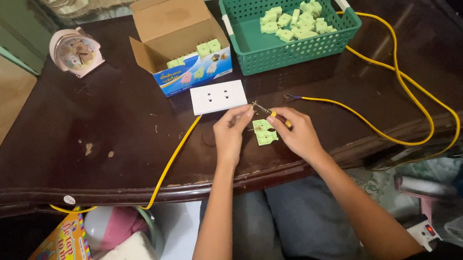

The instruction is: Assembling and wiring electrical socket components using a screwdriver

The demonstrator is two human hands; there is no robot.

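The left hand [230,129] pinches a green socket piece [264,132] just below the white outlet plate [218,97]. The right hand [295,131] grips a small screwdriver [267,110] — its tip on that piece.

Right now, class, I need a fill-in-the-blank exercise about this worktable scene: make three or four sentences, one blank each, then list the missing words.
1. The green basket holds pale ____ socket parts.
2. The right hand holds a small ____ over the part that the left hand steadies.
3. The white outlet plate lies just in front of the open cardboard ____.
4. The cable looping across the table is ____.

Missing words: green; screwdriver; box; yellow
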